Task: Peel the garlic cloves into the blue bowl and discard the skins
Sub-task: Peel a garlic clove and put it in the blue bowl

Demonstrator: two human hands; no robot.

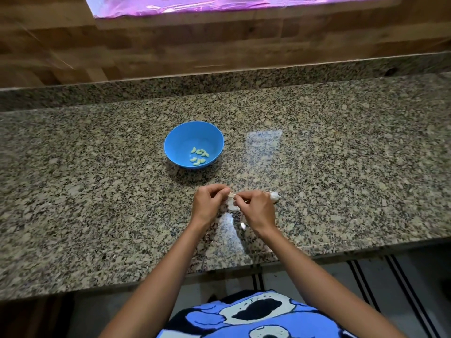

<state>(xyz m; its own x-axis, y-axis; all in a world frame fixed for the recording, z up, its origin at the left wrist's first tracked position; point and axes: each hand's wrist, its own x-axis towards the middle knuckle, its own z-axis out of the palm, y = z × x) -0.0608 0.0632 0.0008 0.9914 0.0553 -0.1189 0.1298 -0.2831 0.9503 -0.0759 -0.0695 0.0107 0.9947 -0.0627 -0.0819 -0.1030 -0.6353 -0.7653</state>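
Note:
A blue bowl stands on the granite counter and holds several peeled, pale garlic cloves. In front of it, my left hand and my right hand meet above the counter. Both pinch one small garlic clove between their fingertips; its papery skin shows between the hands. A whitish garlic piece lies on the counter just behind my right hand, partly hidden by it.
The granite counter runs left to right, with a raised granite ledge and a wooden wall behind it. Its front edge is close to my body. Pale reflections lie on the stone right of the bowl and under my hands.

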